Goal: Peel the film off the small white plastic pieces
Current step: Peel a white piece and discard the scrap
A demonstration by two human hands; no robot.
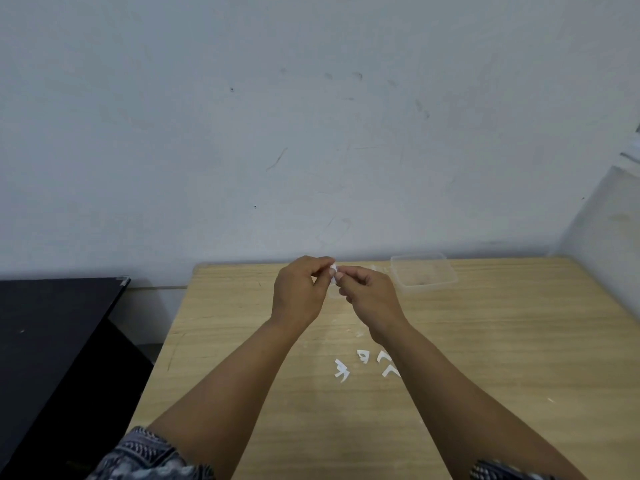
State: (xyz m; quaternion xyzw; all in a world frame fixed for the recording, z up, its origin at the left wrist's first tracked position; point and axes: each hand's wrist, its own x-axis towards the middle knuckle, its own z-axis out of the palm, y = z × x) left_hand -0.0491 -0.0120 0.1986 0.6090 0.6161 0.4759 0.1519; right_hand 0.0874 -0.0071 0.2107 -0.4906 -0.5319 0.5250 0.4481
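Note:
Both hands are raised over the far part of the wooden table (485, 358) and meet at one small white plastic piece (333, 270). My left hand (300, 292) pinches it from the left with fingers curled. From the right, my right hand (370, 299) pinches it too. Most of the piece is hidden by the fingertips, and no film can be made out on it. Several small white pieces (367, 364) lie on the table under my right forearm.
A clear plastic container (423, 273) stands at the back of the table, right of my hands. A few white bits (374, 268) lie beside it. A black surface (52, 327) sits lower on the left. A wall rises behind the table.

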